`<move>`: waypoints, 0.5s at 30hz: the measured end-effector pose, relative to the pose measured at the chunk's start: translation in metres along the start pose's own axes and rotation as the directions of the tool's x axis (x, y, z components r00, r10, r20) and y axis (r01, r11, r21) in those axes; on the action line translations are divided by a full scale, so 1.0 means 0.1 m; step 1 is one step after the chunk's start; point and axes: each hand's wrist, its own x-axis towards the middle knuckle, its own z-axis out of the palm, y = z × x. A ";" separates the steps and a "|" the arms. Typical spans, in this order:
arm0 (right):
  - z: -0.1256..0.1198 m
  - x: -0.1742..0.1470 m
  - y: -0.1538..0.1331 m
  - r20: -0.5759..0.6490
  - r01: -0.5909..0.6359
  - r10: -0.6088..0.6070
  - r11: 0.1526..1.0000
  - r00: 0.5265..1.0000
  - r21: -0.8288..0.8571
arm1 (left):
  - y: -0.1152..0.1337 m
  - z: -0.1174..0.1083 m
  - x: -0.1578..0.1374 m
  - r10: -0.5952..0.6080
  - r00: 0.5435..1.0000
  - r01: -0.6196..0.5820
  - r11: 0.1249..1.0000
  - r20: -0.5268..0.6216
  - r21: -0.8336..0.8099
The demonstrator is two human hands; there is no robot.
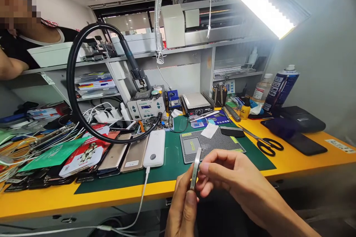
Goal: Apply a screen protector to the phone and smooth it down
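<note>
My left hand [182, 207] grips a smartphone [196, 170] on edge, with the thumb at its lower end and the fingers behind it. The phone stands nearly upright, its narrow silver side towards me, so its screen and back are mostly hidden. Close on its right is my right hand [225, 168], fingers curled and thumb bent inward beside the phone's face. What those fingertips pinch, if anything, cannot be made out. Both hands are raised in front of the bench edge, nearest to a perforated grey mat [211, 144] on a green work mat [172, 148].
Left of the hands lie a white power bank [154, 148] with a cable and several phones [135, 154]. A black flexible hose [71, 81] loops from the hot-air station [147, 106]. Scissors [267, 144] and a black case [303, 118] lie right. A person [16, 40] leans at the shelf.
</note>
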 end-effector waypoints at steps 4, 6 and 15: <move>-0.02 0.02 0.01 0.017 -0.004 0.004 0.999 1.000 0.042 | -0.02 0.00 -0.01 0.028 1.000 -0.028 1.000 0.010 0.003; -0.02 0.02 0.01 0.028 -0.007 0.006 0.999 1.000 0.054 | -0.03 0.00 -0.02 0.032 0.999 -0.032 0.999 0.007 -0.001; 0.00 0.01 0.03 0.060 -0.007 0.002 0.997 0.998 0.083 | 0.00 0.00 -0.04 0.018 1.000 -0.018 0.999 -0.020 -0.033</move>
